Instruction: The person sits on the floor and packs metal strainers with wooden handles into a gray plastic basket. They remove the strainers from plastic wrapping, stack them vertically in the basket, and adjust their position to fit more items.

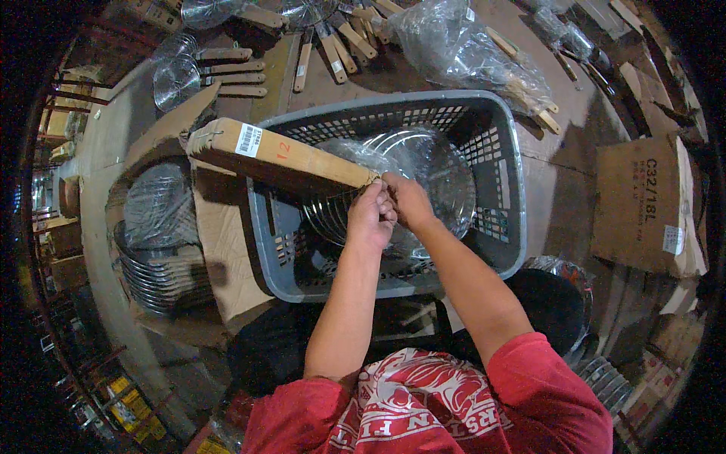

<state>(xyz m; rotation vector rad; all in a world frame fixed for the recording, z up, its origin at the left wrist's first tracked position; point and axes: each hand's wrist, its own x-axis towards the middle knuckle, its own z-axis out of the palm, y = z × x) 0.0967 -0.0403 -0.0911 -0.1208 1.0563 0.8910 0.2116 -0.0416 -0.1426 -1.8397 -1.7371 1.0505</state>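
Observation:
A stack of skimmers with flat wooden handles [302, 155] lies slanting across the grey plastic basket [386, 292]. Their round metal heads [442, 181] rest inside it, partly under clear plastic. At the head end of the handles, my left hand [370, 216] and my right hand [408, 200] meet, fingers closed in a pinch. Between the fingertips a thin tie [374, 178] seems to go round the handles; the fingers hide most of it. Another tie [203, 138] wraps the handles' far left end, beside a white label and a red mark.
Left of the basket, an open cardboard box [227, 242] holds stacked round metal heads [162, 280]. More wooden-handled skimmers [234, 76] and a plastic-wrapped bundle [454, 49] lie beyond the basket. A brown carton [639, 208] stands at right.

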